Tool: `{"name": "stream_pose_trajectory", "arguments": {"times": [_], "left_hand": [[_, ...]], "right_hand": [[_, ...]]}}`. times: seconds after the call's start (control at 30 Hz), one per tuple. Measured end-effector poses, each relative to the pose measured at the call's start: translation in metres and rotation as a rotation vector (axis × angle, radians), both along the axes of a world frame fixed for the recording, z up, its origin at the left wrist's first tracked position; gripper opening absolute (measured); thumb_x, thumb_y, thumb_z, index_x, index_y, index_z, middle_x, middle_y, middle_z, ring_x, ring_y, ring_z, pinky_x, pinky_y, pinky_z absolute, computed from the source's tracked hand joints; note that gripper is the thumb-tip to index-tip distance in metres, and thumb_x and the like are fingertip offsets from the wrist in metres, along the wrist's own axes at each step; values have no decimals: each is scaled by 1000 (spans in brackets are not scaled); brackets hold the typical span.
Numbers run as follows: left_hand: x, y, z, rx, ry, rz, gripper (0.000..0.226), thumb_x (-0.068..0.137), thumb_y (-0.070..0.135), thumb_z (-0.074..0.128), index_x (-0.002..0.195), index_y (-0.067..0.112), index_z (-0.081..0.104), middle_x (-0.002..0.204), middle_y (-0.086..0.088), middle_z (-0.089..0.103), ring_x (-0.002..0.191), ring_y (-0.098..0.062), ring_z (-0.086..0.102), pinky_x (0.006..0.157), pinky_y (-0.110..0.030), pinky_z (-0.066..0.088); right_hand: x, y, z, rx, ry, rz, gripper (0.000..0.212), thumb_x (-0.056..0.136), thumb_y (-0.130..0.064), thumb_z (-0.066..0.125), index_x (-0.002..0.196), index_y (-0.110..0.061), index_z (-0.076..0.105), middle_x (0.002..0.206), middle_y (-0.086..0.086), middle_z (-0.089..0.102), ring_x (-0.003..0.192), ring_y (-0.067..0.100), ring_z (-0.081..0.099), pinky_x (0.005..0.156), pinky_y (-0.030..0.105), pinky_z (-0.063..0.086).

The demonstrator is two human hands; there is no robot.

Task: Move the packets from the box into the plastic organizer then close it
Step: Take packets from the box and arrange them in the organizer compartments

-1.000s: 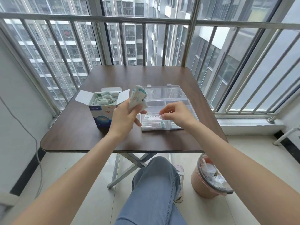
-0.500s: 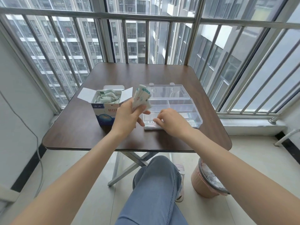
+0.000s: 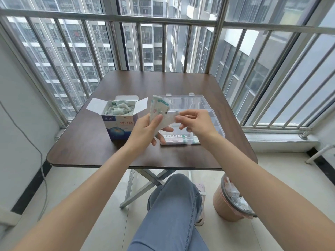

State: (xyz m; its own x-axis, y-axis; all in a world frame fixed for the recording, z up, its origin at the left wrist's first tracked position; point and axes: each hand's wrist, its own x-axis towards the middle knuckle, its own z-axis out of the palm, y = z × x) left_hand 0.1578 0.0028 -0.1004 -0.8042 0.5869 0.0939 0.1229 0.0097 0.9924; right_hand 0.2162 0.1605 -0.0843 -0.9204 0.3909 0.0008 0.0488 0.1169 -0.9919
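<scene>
Left hand (image 3: 145,130): fingers curled round a small stack of packets (image 3: 159,110), thumb pressed on the front face. The stack stands roughly upright, long axis near vertical, top tilted slightly away from the person, held above the bench (image 3: 87,142) between the box and the organizer.

Right hand (image 3: 196,122): thumb and forefinger pinch the end of one packet (image 3: 167,120) where it sticks out of the stack; other fingers loosely curled, touching nothing. This single packet lies aslant, long axis running from lower left up to the right fingertips.

Box (image 3: 119,124): white and blue, upright on the bench left of the hands, top flaps open, more packets (image 3: 117,110) piled loose inside.

Plastic organizer (image 3: 215,124): clear, on the bench just right of the box, lid (image 3: 186,101) open and lying back toward the railing. Its nearest compartment holds packets laid flat (image 3: 178,139), long axis left to right, parallel to the near bench edge. Contents of the other compartments cannot be made out.

Under the bench to the right, a pink bin (image 3: 228,207) stands on the floor.
</scene>
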Motion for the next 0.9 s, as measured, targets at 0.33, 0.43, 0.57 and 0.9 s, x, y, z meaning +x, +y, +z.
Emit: {"name": "stream_pose_trajectory", "arguments": {"times": [0.33,0.43,0.57,0.9], "left_hand": [[-8,-8,7,-73,84,127,14,100,29,43,101,19,54,84,-3,71,41,-10,57,35,-16,35],[-8,-7,7,-94,101,124,15,100,27,43,103,16,54,83,-3,71,40,-9,56,35,-16,35],[-5,-6,4,-102,91,112,12,100,26,43,98,19,53,81,-3,71,40,-9,56,36,-17,35],[-4,-8,10,-131,73,51,11,99,23,45,101,16,53,83,-4,70,41,-9,57,38,-18,36]], "right_hand": [[-2,25,-8,-124,32,8,13,86,-10,65,75,-4,68,71,1,68,72,5,63,75,17,50],[-4,27,-14,282,-62,-17,17,77,-1,71,68,-14,68,63,-3,66,63,7,61,72,23,50],[-8,19,-19,547,-125,-33,9,78,-3,69,71,-10,70,70,7,69,64,8,62,71,21,47],[-3,-1,-25,998,-87,130,20,88,-22,65,92,-4,73,103,7,56,94,19,55,79,18,34]]}}
